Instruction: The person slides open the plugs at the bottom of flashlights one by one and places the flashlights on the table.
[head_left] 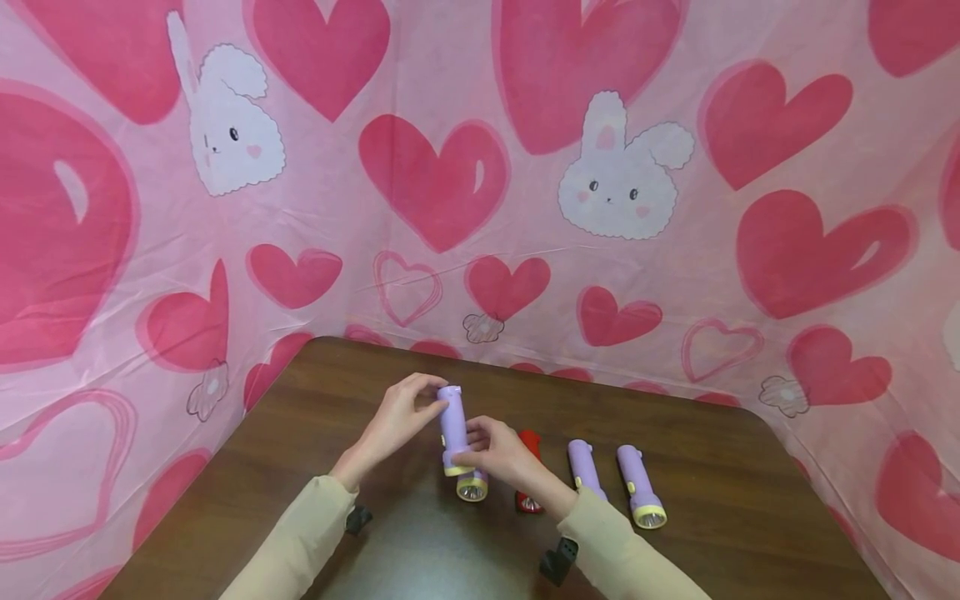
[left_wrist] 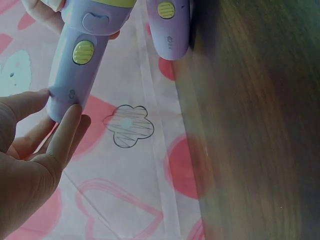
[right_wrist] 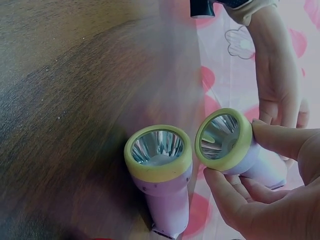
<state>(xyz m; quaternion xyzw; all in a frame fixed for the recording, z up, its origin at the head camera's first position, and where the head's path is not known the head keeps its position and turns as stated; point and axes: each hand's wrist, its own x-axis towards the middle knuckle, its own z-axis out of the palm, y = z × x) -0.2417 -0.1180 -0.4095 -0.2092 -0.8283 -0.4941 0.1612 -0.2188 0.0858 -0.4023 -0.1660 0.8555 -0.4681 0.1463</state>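
Both of my hands hold one purple flashlight point(head_left: 453, 425) with a yellow rim, above the table. My left hand point(head_left: 405, 412) pinches its tail end between thumb and fingers, as the left wrist view shows below the yellow switch point(left_wrist: 83, 52). At the head end, my right hand point(head_left: 501, 454) grips the flashlight, thumb and fingers around the yellow rim point(right_wrist: 242, 142). Another purple flashlight point(head_left: 472, 487) lies just beneath, partly hidden in the head view; its reflector point(right_wrist: 158, 146) shows clearly in the right wrist view.
Right of my hands lie a red flashlight point(head_left: 529, 503), partly covered by my right hand, and two more purple flashlights, one point(head_left: 583, 465) partly behind my wrist and one point(head_left: 640, 487) farther right. Pink heart-patterned cloth point(head_left: 540, 225) borders the brown wooden table point(head_left: 360, 367).
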